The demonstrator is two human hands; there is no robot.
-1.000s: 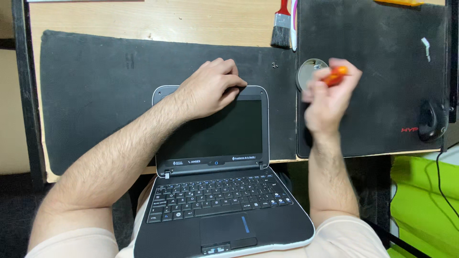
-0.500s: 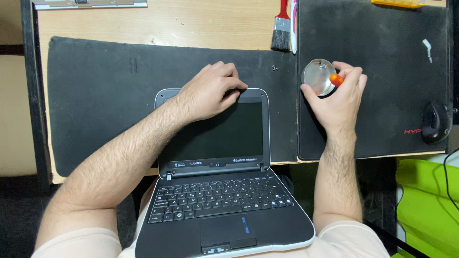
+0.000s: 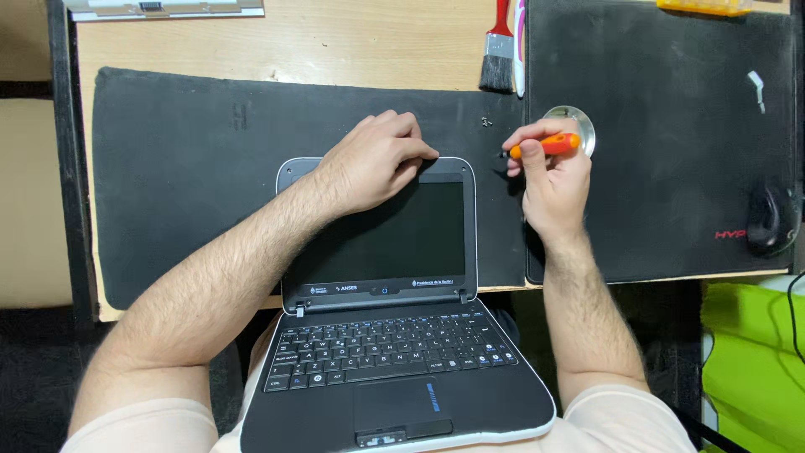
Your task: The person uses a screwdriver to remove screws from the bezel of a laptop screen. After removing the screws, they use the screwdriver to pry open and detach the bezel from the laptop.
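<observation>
While the left hand (image 3: 369,164) rests flat, fingers loose, on the top bezel of the open laptop (image 3: 377,277), the right hand (image 3: 549,172) pinches an orange screwdriver (image 3: 545,146) beside the screen, apparently between screws, needing tip alignment.

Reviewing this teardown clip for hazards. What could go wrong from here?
1. The small laptop overhangs the desk edge onto the lap; left hand pressing the lid top could tip it.
2. Orange screwdriver in the right hand could scratch the screen.
3. Loose screws on the mat could roll away.

Bare mat (image 3: 193,168) left; brush (image 3: 498,50) ahead.
</observation>
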